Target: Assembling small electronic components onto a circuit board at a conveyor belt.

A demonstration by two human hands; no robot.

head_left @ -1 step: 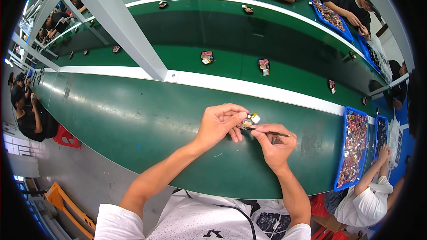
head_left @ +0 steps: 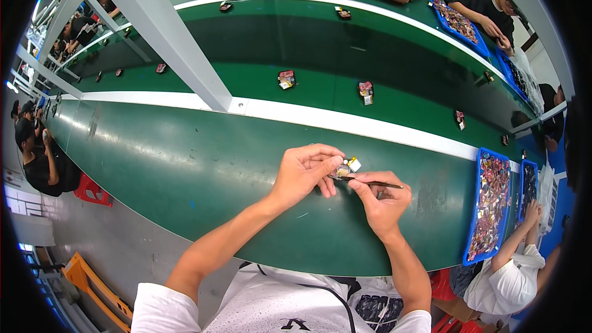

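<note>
Above the green bench (head_left: 185,154) my left hand (head_left: 306,171) pinches a small open electronic assembly (head_left: 341,172) between thumb and fingers. A white and yellow piece (head_left: 354,164), like a small battery pouch, sticks out on its far right side. My right hand (head_left: 383,200) is closed on a slim dark tool (head_left: 390,185) that looks like tweezers. The tool's tip meets the near edge of the assembly, between both hands. Fingers cover part of the assembly, so its inner details are too small to make out.
A blue tray (head_left: 470,248) of small reddish circuit pieces stands to my right, beside another blue tray (head_left: 522,200) of dark parts. Beyond the white rail (head_left: 345,124), similar units (head_left: 366,92) lie spaced along a green belt (head_left: 246,74). A grey post (head_left: 163,37) rises at left. Co-workers sit around.
</note>
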